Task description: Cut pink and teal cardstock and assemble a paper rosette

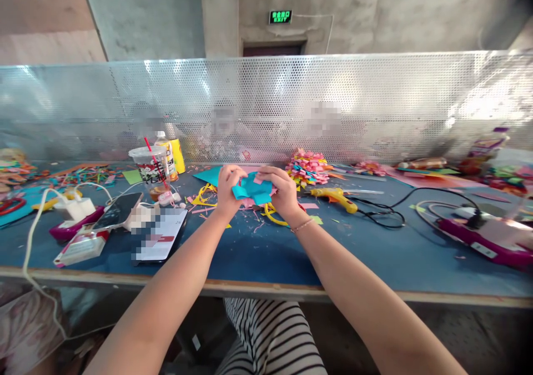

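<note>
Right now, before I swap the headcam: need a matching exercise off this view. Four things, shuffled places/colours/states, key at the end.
Things
1. Blue paper piece
2. Glue gun
3. Plastic cup
4. Exit sign

Places, colours, states
A. Has a red straw sticking out
B. Lit green, high on the wall
C. Held between the left hand and right hand
D. Yellow, lying on the table

Pairs: 1-C, 2-D, 3-A, 4-B
</note>
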The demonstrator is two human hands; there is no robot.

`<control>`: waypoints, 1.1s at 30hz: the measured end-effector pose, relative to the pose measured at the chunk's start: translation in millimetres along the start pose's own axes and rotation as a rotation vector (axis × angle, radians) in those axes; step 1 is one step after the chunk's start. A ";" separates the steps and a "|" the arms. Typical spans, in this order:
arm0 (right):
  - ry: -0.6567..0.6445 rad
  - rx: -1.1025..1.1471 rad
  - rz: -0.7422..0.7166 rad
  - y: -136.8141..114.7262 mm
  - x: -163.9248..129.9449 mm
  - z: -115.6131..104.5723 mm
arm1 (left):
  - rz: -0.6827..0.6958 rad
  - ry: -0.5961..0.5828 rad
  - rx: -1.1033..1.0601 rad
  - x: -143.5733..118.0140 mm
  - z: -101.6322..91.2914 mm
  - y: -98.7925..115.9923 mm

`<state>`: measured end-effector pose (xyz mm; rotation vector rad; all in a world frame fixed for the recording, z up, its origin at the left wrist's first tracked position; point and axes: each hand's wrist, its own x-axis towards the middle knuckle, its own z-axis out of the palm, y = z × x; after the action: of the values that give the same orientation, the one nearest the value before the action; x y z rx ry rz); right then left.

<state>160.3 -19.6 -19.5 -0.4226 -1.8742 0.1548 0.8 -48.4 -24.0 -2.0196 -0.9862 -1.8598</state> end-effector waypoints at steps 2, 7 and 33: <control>-0.020 -0.001 -0.019 1.9 -0.6 0.5 | -0.006 0.007 -0.005 -0.4 0.7 -2.0; -0.046 0.005 -0.074 4.2 0.3 -0.2 | -0.004 0.051 -0.037 0.7 3.8 -5.8; -0.061 -0.085 -0.005 15.9 5.6 4.6 | -0.223 -0.006 -0.093 4.2 14.3 -10.1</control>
<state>157.8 -2.4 -21.0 -0.4762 -1.9465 0.0862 6.0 -31.2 -25.3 -2.0404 -1.1913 -2.0472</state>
